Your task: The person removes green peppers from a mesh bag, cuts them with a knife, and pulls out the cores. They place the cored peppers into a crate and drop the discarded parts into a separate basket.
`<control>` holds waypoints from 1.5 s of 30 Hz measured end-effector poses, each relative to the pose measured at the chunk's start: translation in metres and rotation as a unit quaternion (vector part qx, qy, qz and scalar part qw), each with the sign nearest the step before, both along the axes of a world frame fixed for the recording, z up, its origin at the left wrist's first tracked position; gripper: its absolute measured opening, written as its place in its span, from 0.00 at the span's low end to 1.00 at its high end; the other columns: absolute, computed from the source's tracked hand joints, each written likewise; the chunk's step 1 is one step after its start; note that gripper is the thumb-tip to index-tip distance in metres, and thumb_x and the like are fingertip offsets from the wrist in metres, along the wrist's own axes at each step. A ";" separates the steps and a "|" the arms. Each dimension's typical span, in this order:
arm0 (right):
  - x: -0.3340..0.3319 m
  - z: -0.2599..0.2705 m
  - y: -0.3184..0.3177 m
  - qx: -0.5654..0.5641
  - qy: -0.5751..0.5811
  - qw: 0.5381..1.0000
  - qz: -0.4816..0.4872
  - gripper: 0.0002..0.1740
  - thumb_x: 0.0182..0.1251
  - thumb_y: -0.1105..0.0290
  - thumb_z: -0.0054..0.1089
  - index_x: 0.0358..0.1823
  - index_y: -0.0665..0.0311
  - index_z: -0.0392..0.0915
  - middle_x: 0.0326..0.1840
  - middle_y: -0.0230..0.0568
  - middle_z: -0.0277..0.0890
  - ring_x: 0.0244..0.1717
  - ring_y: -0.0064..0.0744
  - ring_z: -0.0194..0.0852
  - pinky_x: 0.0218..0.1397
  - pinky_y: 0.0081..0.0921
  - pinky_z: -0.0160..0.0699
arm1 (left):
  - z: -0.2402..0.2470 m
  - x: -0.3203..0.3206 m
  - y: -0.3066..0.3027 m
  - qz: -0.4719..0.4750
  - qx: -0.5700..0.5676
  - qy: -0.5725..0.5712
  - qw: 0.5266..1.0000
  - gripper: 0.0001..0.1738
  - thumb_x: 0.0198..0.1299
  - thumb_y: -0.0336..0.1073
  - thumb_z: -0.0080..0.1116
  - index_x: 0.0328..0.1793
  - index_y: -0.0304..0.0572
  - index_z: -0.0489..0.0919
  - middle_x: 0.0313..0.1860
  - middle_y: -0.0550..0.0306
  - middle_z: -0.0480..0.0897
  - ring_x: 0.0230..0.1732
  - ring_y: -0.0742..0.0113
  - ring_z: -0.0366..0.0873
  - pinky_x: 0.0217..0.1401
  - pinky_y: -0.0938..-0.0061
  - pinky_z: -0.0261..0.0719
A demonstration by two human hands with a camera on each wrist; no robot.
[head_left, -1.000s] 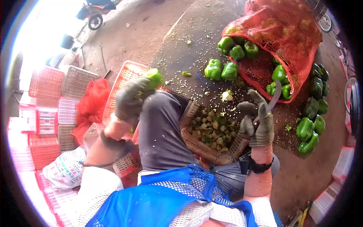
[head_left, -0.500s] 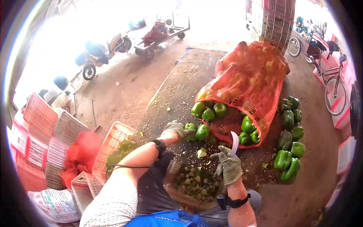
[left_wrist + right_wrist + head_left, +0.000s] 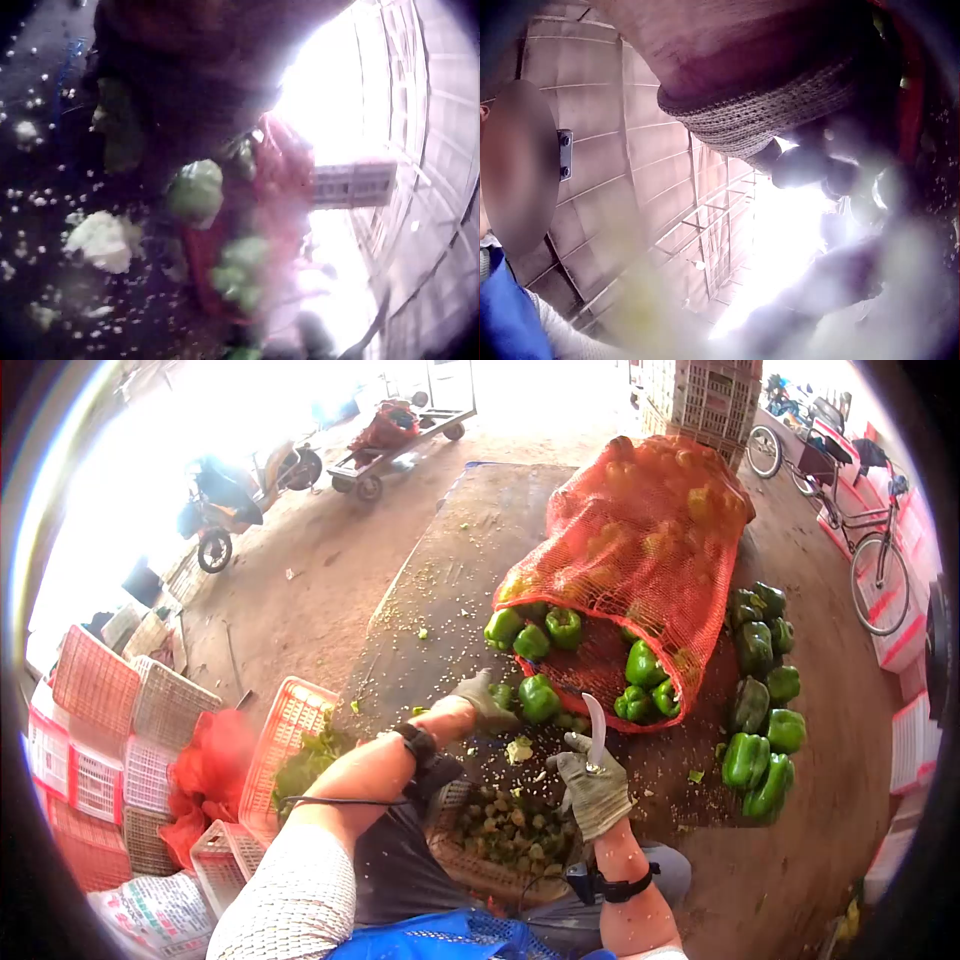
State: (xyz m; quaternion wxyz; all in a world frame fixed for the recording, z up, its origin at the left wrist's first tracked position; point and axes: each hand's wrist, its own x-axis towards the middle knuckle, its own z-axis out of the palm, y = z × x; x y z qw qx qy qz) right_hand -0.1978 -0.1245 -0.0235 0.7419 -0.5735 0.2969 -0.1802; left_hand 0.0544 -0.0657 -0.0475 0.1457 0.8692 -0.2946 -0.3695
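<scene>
My gloved left hand [image 3: 483, 702] grips a green bell pepper [image 3: 502, 695] on the dark board; the fingers hide most of it. Right beside it sits another bell pepper [image 3: 540, 700], at the mouth of a red mesh bag [image 3: 640, 540] full of peppers. In my gloved right hand [image 3: 597, 792] is a knife with a curved blade [image 3: 597, 725], pointing up and away from me. A pale cut pepper core [image 3: 519, 750] lies between the hands, also seen in the left wrist view. The right wrist view is blurred and glaring.
Between my legs stands a crate [image 3: 460, 865] of cut cores. An orange crate [image 3: 262, 780] with green pieces is at my left, near red netting [image 3: 205, 765] and stacked baskets [image 3: 95, 670]. Several peppers [image 3: 746, 760] line the board's right edge. A bicycle [image 3: 880, 580] stands farther right.
My left hand has moved from over the orange crate, where it had a cut pepper, rightward to the pepper on the board. The right hand keeps the knife. The head view has tilted up.
</scene>
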 end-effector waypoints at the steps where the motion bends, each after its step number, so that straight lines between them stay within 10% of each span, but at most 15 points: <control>1: -0.001 -0.002 -0.002 0.004 0.004 1.000 0.006 0.38 0.71 0.68 0.64 0.78 0.58 0.54 0.51 0.40 0.78 0.35 0.17 0.77 0.24 0.15 0.75 | 0.002 0.006 0.005 0.023 -0.005 0.067 0.997 0.61 0.46 0.48 0.78 0.77 0.24 0.53 0.52 0.40 0.83 0.56 0.54 0.83 0.53 0.62 0.84; 2: -0.001 -0.004 -0.004 0.008 0.009 1.000 0.012 0.40 0.71 0.68 0.65 0.78 0.59 0.53 0.55 0.42 0.76 0.39 0.18 0.78 0.26 0.15 0.76 | -0.049 0.030 0.021 0.087 -0.141 0.240 0.956 0.58 0.50 0.44 0.77 0.77 0.21 0.52 0.51 0.45 0.83 0.53 0.62 0.82 0.49 0.68 0.85; 5: 0.004 0.007 0.002 -0.031 -0.076 0.996 -0.033 0.38 0.70 0.66 0.66 0.76 0.69 0.57 0.60 0.45 0.75 0.49 0.23 0.80 0.37 0.17 0.82 | 0.017 0.001 0.031 0.089 -0.260 0.449 0.850 0.61 0.50 0.34 0.78 0.82 0.31 0.47 0.58 0.49 0.78 0.54 0.65 0.79 0.54 0.68 0.83; 6: 0.002 -0.007 0.002 0.010 -0.072 0.997 -0.028 0.39 0.69 0.64 0.67 0.73 0.74 0.58 0.62 0.45 0.73 0.57 0.30 0.77 0.54 0.22 0.81 | 0.036 -0.015 0.034 0.055 -0.298 0.358 0.883 0.62 0.49 0.33 0.79 0.82 0.33 0.46 0.60 0.49 0.77 0.56 0.65 0.78 0.56 0.67 0.83; 10: 0.008 -0.008 -0.003 0.058 -0.112 0.992 -0.011 0.45 0.67 0.55 0.69 0.80 0.59 0.54 0.63 0.40 0.70 0.56 0.28 0.73 0.60 0.25 0.74 | 0.062 -0.076 0.028 -0.200 -0.233 -0.086 0.948 0.62 0.44 0.31 0.81 0.81 0.35 0.50 0.66 0.46 0.74 0.65 0.60 0.73 0.69 0.65 0.74; 11: 0.009 -0.006 -0.005 0.009 -0.075 0.997 -0.017 0.43 0.67 0.55 0.70 0.77 0.60 0.58 0.61 0.38 0.72 0.55 0.27 0.73 0.60 0.25 0.74 | 0.071 -0.088 0.023 -0.249 -0.116 -0.149 0.950 0.61 0.43 0.30 0.81 0.81 0.34 0.51 0.67 0.45 0.73 0.68 0.60 0.72 0.71 0.66 0.71; 14: 0.009 -0.012 -0.012 -0.050 0.004 0.999 -0.019 0.43 0.63 0.52 0.73 0.73 0.64 0.64 0.56 0.38 0.76 0.56 0.28 0.74 0.59 0.26 0.75 | 0.051 -0.096 0.022 -0.371 -0.277 -0.133 0.876 0.55 0.44 0.28 0.75 0.80 0.42 0.57 0.65 0.40 0.74 0.66 0.54 0.75 0.64 0.66 0.75; 17: 0.001 -0.007 -0.016 0.137 -0.090 0.986 0.009 0.43 0.57 0.51 0.77 0.68 0.65 0.68 0.56 0.39 0.78 0.56 0.29 0.76 0.60 0.29 0.77 | 0.050 -0.094 0.028 -0.218 -0.385 0.262 0.858 0.54 0.45 0.22 0.76 0.78 0.41 0.58 0.66 0.46 0.75 0.67 0.57 0.73 0.69 0.64 0.73; 19: -0.001 -0.005 -0.022 0.172 -0.071 0.982 0.015 0.42 0.57 0.54 0.78 0.68 0.65 0.68 0.56 0.37 0.78 0.55 0.28 0.77 0.61 0.29 0.77 | 0.044 -0.092 0.051 -0.004 -0.454 0.467 0.759 0.44 0.50 0.17 0.72 0.74 0.41 0.65 0.62 0.52 0.78 0.68 0.63 0.72 0.69 0.62 0.73; 24: 0.009 -0.006 -0.015 0.237 -0.071 0.969 -0.015 0.34 0.61 0.60 0.75 0.64 0.65 0.71 0.51 0.32 0.78 0.51 0.23 0.74 0.57 0.23 0.75 | 0.044 -0.066 0.043 -0.279 -0.384 0.096 0.875 0.36 0.44 0.32 0.80 0.62 0.42 0.78 0.54 0.48 0.80 0.58 0.53 0.77 0.59 0.63 0.78; 29: 0.007 -0.010 -0.012 0.283 -0.104 0.953 -0.035 0.36 0.62 0.58 0.75 0.67 0.67 0.69 0.52 0.35 0.78 0.53 0.26 0.75 0.59 0.24 0.75 | 0.041 -0.082 0.037 -0.320 -0.238 0.047 0.916 0.35 0.46 0.51 0.78 0.60 0.49 0.78 0.48 0.47 0.82 0.52 0.42 0.79 0.51 0.58 0.79; 32: 0.006 -0.023 -0.017 0.119 -0.026 0.993 -0.001 0.47 0.59 0.46 0.75 0.71 0.69 0.65 0.54 0.38 0.78 0.55 0.26 0.74 0.59 0.24 0.74 | 0.040 -0.094 0.038 -0.270 -0.201 0.007 0.942 0.36 0.52 0.62 0.69 0.54 0.42 0.72 0.35 0.44 0.84 0.33 0.38 0.83 0.35 0.50 0.81; 37: 0.020 -0.029 -0.015 0.026 0.000 0.998 0.061 0.59 0.50 0.35 0.75 0.74 0.68 0.62 0.61 0.40 0.75 0.58 0.28 0.72 0.62 0.26 0.73 | 0.015 -0.093 0.041 -0.304 -0.163 -0.110 0.932 0.22 0.56 0.44 0.65 0.48 0.36 0.72 0.28 0.43 0.83 0.28 0.42 0.83 0.28 0.53 0.81; 45: 0.012 -0.001 -0.011 0.053 -0.034 0.990 0.128 0.51 0.57 0.69 0.77 0.80 0.55 0.56 0.59 0.29 0.75 0.56 0.19 0.68 0.65 0.22 0.69 | 0.023 -0.093 0.047 -0.357 -0.219 -0.050 0.906 0.16 0.57 0.43 0.65 0.49 0.52 0.75 0.34 0.51 0.84 0.33 0.45 0.85 0.30 0.56 0.83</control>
